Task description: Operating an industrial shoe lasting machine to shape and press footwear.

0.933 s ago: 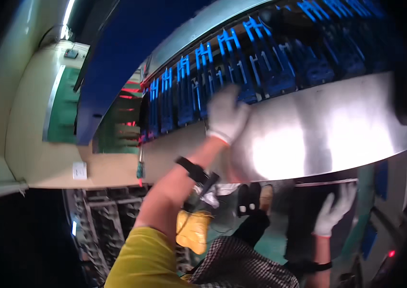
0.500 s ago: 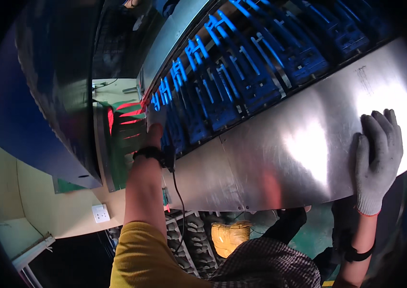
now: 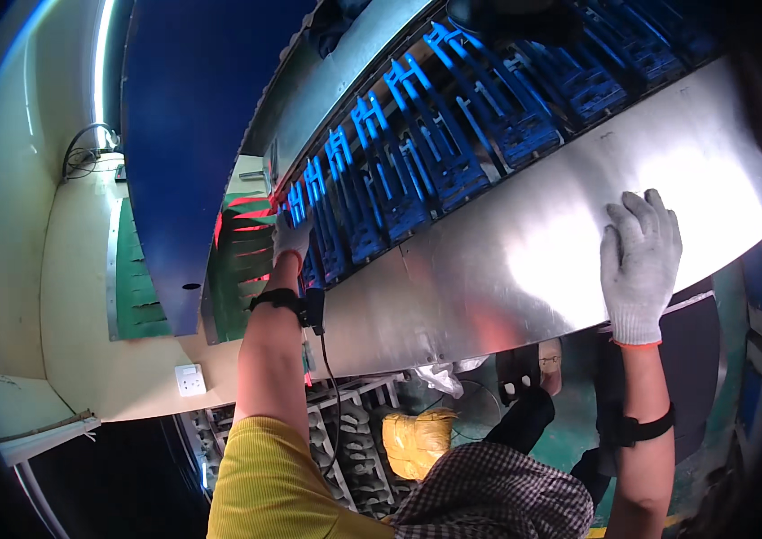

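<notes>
My right hand (image 3: 641, 256), in a pale grey knitted glove with an orange-edged cuff, lies on the shiny metal plate (image 3: 453, 310). Its fingers are stretched out, and nothing is in it. Beyond the plate runs a long slot holding a row of blue-lit metal holders (image 3: 367, 117) with upright prongs. My left hand (image 3: 291, 235), also gloved, reaches to the left end of that row, beside a curtain of green strips (image 3: 246, 242) lit red. The fingers of this hand are too hidden to read. A black strap with a small box and cable (image 3: 313, 310) circles my left wrist.
A large dark blue panel (image 3: 174, 162) rises at the left. Below it is a wall socket (image 3: 189, 380). Under the plate stand a rack of grey pieces (image 3: 358, 440) and a yellow wrapped bundle (image 3: 417, 442). Another person's foot (image 3: 550, 364) shows near the plate's front edge.
My right hand has shifted left along the plate, fingers still spread. The view has turned, bringing more of the left wall into sight. My left hand stays at the row's left end.
</notes>
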Demonstrator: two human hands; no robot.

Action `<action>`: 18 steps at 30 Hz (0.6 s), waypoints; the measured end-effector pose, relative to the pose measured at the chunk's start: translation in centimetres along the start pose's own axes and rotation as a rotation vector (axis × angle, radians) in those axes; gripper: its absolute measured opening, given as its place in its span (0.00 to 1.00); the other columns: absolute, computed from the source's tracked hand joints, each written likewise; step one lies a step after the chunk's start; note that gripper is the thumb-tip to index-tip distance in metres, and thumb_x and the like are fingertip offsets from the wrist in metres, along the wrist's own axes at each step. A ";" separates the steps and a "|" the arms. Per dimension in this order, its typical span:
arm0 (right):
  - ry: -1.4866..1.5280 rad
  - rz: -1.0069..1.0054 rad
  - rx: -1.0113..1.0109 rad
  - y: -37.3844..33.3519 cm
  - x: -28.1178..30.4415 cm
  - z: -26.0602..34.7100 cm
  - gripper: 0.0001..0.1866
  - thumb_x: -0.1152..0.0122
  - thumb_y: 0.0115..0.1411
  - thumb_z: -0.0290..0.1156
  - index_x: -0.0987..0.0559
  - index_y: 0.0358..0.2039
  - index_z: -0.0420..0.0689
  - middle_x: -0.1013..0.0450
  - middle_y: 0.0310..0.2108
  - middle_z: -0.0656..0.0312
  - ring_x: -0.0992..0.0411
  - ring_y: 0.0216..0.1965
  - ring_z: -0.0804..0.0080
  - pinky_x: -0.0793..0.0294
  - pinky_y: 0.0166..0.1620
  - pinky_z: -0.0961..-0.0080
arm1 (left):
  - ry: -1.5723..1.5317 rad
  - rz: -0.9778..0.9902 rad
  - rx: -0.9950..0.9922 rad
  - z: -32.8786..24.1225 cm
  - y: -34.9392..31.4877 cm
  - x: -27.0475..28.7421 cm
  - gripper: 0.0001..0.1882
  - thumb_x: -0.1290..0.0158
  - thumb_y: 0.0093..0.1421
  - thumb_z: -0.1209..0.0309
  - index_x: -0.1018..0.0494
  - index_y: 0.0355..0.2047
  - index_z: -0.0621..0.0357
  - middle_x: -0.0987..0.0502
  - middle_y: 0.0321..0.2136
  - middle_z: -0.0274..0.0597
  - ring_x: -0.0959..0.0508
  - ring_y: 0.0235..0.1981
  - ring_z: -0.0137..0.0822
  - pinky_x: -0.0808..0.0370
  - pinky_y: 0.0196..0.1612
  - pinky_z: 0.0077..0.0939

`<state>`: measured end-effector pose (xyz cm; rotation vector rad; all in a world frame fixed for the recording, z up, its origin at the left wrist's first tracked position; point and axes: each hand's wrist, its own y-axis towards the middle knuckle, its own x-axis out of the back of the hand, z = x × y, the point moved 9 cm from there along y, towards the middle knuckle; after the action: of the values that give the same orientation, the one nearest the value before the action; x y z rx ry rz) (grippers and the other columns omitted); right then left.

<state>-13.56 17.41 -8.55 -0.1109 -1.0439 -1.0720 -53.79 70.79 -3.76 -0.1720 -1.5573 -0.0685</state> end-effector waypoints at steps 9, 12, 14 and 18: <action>0.003 0.004 -0.019 0.4 0.2 0.1 0.11 0.36 0.58 0.26 0.20 0.43 0.47 0.25 0.52 0.58 0.32 0.63 0.51 0.37 0.67 0.50 | -0.024 -0.048 -0.021 1.7 3.1 0.6 0.54 0.42 0.57 0.38 0.48 0.73 0.60 0.40 0.69 0.65 0.39 0.70 0.60 0.37 0.69 0.50; -0.020 0.008 -0.021 0.5 -0.1 0.1 0.11 0.36 0.58 0.26 0.19 0.43 0.46 0.24 0.52 0.58 0.32 0.63 0.51 0.37 0.67 0.51 | -0.009 -0.043 -0.007 0.6 2.7 0.3 0.56 0.41 0.56 0.37 0.49 0.74 0.58 0.41 0.70 0.63 0.39 0.71 0.61 0.37 0.69 0.53; -0.050 0.004 -0.022 0.4 -0.2 -0.2 0.11 0.36 0.58 0.25 0.19 0.43 0.46 0.24 0.52 0.58 0.32 0.63 0.50 0.37 0.67 0.51 | 0.058 -0.073 0.196 0.4 1.8 -0.1 0.57 0.40 0.54 0.36 0.49 0.74 0.57 0.41 0.70 0.63 0.38 0.70 0.59 0.36 0.68 0.53; 0.045 -0.014 -0.028 0.8 -0.1 1.0 0.11 0.36 0.57 0.25 0.19 0.42 0.47 0.24 0.51 0.57 0.31 0.62 0.50 0.36 0.67 0.51 | -0.045 -0.424 0.210 3.0 3.5 6.9 0.58 0.38 0.52 0.37 0.47 0.73 0.56 0.40 0.70 0.64 0.34 0.68 0.56 0.35 0.68 0.53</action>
<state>-13.54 18.41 -7.75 -0.1020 -0.9910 -1.0970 -56.10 75.12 2.95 0.3257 -1.6126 -0.2340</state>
